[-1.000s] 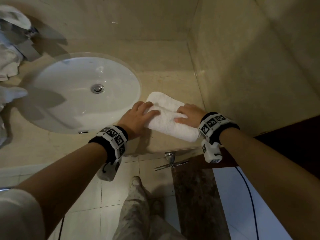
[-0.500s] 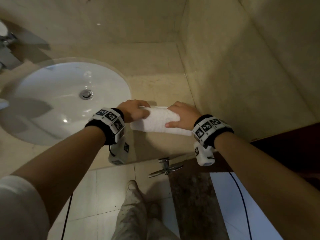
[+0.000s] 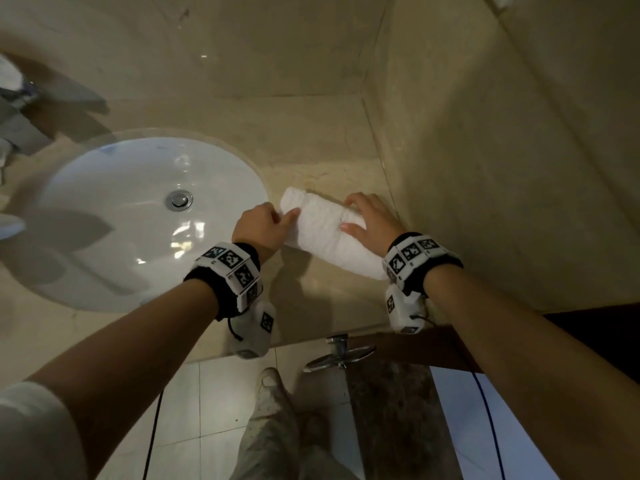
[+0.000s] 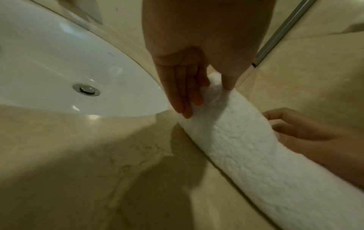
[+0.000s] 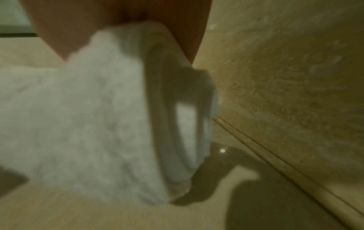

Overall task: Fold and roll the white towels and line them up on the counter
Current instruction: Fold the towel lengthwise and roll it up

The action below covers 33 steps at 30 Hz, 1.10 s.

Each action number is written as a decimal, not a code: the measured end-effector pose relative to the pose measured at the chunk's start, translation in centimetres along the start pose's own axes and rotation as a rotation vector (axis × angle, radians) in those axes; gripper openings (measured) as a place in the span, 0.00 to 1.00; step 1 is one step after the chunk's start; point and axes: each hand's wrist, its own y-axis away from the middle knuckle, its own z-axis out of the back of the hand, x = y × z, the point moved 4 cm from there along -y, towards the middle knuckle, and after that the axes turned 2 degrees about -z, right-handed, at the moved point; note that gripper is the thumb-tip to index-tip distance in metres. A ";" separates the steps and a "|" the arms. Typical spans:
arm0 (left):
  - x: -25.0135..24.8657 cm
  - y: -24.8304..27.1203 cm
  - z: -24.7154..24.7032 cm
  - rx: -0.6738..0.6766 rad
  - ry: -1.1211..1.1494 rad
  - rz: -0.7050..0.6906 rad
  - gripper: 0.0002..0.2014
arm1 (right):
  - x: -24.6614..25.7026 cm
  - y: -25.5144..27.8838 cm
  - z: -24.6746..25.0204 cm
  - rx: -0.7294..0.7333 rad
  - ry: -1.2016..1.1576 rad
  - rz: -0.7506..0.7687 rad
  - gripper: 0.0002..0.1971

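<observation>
With the rolled white terry towel [image 3: 325,233] lying on the beige stone bench [image 3: 311,306] between the white oval sink [image 3: 104,220] and side wall, we keep our left hand [image 3: 259,226] pinching one end, our right hand [image 3: 370,220] cupped over the other, nudging it square.

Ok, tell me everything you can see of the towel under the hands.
The towel is white, nubbly terry, rolled into a thick cylinder. It lies on the beige counter between the sink and the side wall, set diagonally. The left hand holds its sink-side end, thumb on top; the right hand rests over the other end. The right wrist view shows the coiled layers at that end.
</observation>
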 end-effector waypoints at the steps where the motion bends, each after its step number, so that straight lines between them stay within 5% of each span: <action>1: -0.1 -0.5 0.1 0.001 0.028 -0.004 0.18 | 0.4 0.2 0.1 -0.037 0.029 0.033 0.19; 4: -0.6 -2.3 0.2 0.066 0.079 -0.017 0.13 | 1.9 0.9 -0.2 -0.073 0.175 0.047 0.26; 7: -0.8 -3.6 -0.2 0.082 0.181 -0.044 0.10 | 2.6 1.1 -1.5 0.075 0.390 -0.058 0.51; 9: -1.1 -4.1 -0.4 0.086 0.217 -0.064 0.10 | 2.7 1.0 -2.1 0.145 0.444 -0.116 0.59; 15: -0.6 -6.0 0.3 0.115 0.285 -0.110 0.15 | 3.0 -1.1 -1.8 0.142 0.352 -0.197 0.53; 23: 2.3 -8.7 3.0 0.105 0.264 -0.093 0.12 | 5.8 -6.4 -1.6 -0.001 0.692 -0.075 0.50; 29: 2.0 -12.2 6.1 -0.214 -0.249 -0.362 0.27 | 7.7 -12.7 -0.8 -0.108 0.836 0.067 0.46; 33: 2.3 -16.4 6.3 -0.174 -0.470 -0.447 0.36 | 9.1 -18.0 -0.2 -0.122 0.863 0.125 0.40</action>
